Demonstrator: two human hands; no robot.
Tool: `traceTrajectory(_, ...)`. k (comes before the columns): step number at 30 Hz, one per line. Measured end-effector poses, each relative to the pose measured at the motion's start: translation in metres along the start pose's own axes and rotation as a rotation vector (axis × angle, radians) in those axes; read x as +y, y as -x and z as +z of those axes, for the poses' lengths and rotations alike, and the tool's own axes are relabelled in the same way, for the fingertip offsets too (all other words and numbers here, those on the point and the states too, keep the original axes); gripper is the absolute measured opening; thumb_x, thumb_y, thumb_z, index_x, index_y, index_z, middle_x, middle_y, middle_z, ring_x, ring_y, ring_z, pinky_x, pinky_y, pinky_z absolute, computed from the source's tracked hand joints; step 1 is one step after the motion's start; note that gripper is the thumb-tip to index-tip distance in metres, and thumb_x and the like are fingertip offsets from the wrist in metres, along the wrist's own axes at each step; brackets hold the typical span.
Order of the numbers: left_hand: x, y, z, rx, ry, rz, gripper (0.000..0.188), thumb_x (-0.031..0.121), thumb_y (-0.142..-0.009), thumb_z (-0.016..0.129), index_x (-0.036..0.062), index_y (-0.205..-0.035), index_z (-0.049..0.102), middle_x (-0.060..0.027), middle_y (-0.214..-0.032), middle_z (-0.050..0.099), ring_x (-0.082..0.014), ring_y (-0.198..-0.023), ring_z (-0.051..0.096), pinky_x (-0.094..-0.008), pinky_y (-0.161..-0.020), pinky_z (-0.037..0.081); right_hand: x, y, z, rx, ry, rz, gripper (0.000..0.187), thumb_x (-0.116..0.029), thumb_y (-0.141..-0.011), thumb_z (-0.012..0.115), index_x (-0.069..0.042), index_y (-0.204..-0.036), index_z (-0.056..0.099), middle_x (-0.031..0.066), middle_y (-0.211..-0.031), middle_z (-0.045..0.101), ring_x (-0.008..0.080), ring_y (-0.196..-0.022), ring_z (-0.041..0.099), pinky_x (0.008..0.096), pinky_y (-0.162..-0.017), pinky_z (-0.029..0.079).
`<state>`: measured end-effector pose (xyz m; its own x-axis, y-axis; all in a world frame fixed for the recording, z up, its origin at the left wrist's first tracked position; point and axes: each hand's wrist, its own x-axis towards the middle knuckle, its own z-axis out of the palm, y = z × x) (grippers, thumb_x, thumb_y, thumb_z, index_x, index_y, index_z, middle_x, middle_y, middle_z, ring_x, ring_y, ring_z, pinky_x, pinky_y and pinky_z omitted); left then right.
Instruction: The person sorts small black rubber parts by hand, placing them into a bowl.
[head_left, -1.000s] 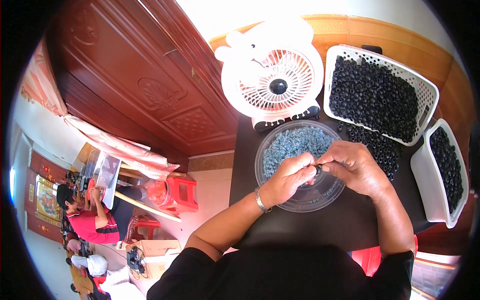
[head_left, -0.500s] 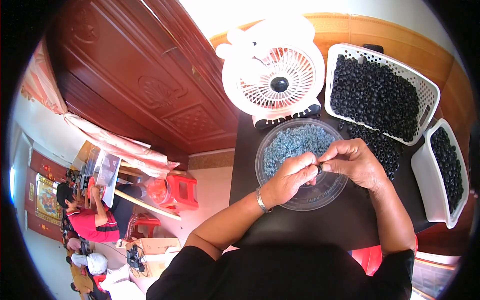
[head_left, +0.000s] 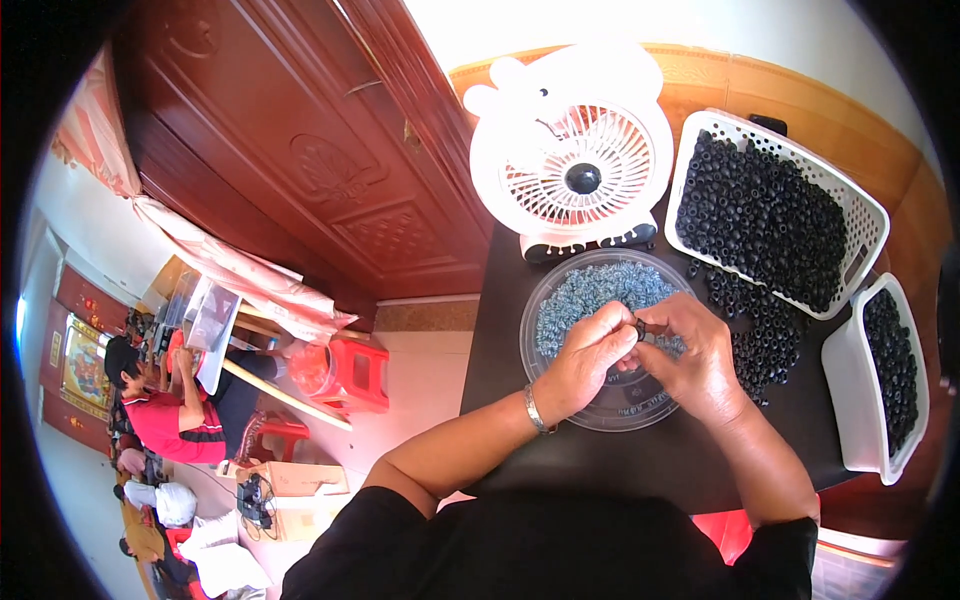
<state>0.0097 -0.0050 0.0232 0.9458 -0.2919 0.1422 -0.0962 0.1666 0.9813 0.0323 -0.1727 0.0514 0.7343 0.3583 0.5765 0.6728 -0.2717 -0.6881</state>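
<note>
My left hand [head_left: 585,368], with a metal bracelet at the wrist, pinches a small black ring-shaped piece [head_left: 640,328] between thumb and fingers. From the other side, my right hand [head_left: 697,362] is closed about the same piece, thumb below and curled forefinger above. Both hands meet over a clear round plastic tub [head_left: 540,385]. Many small translucent blue pieces [head_left: 590,290] are heaped in its far part. Whether a blue piece is also between my fingers is hidden. Loose black ring-shaped pieces [head_left: 765,350] lie on the dark table [head_left: 520,465] beside my right hand.
Behind the tub stands a white animal-shaped fan [head_left: 583,178]. A white perforated basket [head_left: 868,215] and a white bin [head_left: 850,420], both full of black pieces, are at the right. Leftward are a door [head_left: 300,150], a red stool [head_left: 360,375] and a seated person in red [head_left: 165,415].
The whole view has shifted slightly. My right fingers have curled in more around the black piece, and that hand has turned a little. My left hand keeps its pinch.
</note>
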Motion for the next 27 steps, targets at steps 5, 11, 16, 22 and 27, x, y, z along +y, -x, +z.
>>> traceTrajectory(5, -0.0001, 0.001, 0.0035, 0.036, -0.027, 0.0, 0.027, 0.029, -0.097, 0.049, 0.0037, -0.088, 0.046, -0.0016, -0.078, 0.053, -0.0083, -0.073, 0.049, -0.024, -0.069, 0.042, 0.0012, -0.0002, 0.0003, 0.008, 0.098, -0.086, 0.029, -0.003, -0.064, 0.075, -0.006, -0.09, 0.061, 0.0084, -0.077, 0.061, 0.0282, -0.072, 0.061, 0.0364, -0.063, 0.049)
traceTrajectory(11, -0.001, 0.0015, 0.0036, 0.025, -0.031, 0.035, 0.026, 0.028, -0.097, 0.049, 0.0035, -0.089, 0.047, -0.0018, -0.079, 0.052, -0.008, -0.073, 0.048, -0.0239, -0.069, 0.042, 0.0009, -0.0012, -0.0022, -0.022, 0.201, -0.181, 0.028, -0.004, -0.066, 0.073, -0.006, -0.091, 0.061, 0.0094, -0.079, 0.06, 0.0298, -0.073, 0.059, 0.0385, -0.063, 0.048)
traceTrajectory(16, -0.0038, 0.0011, 0.004, 0.046, -0.061, 0.08, 0.026, 0.027, -0.097, 0.048, 0.0034, -0.087, 0.046, -0.0015, -0.076, 0.051, -0.0065, -0.068, 0.047, -0.0229, -0.062, 0.042, 0.0013, -0.0007, -0.0015, -0.036, 0.238, -0.241, 0.03, -0.005, -0.067, 0.072, -0.006, -0.095, 0.062, 0.0099, -0.08, 0.061, 0.0303, -0.076, 0.059, 0.0388, -0.065, 0.048)
traceTrajectory(22, -0.003, 0.0019, 0.004, 0.049, -0.035, 0.045, 0.024, 0.026, -0.097, 0.047, 0.0033, -0.09, 0.048, -0.0014, -0.079, 0.052, -0.0076, -0.072, 0.048, -0.0236, -0.067, 0.042, -0.0015, -0.0018, -0.0034, -0.04, 0.231, -0.195, 0.027, -0.006, -0.068, 0.071, -0.006, -0.093, 0.061, 0.0102, -0.083, 0.062, 0.0304, -0.077, 0.059, 0.039, -0.067, 0.049)
traceTrajectory(27, -0.0082, 0.0001, 0.001, 0.044, 0.006, 0.005, 0.025, 0.027, -0.098, 0.046, 0.0028, -0.094, 0.051, -0.0029, -0.081, 0.055, -0.0101, -0.075, 0.052, -0.0249, -0.071, 0.042, -0.0018, -0.0011, -0.003, -0.027, 0.25, -0.182, 0.026, -0.007, -0.069, 0.071, -0.006, -0.093, 0.061, 0.0105, -0.084, 0.062, 0.0303, -0.078, 0.059, 0.0389, -0.067, 0.049)
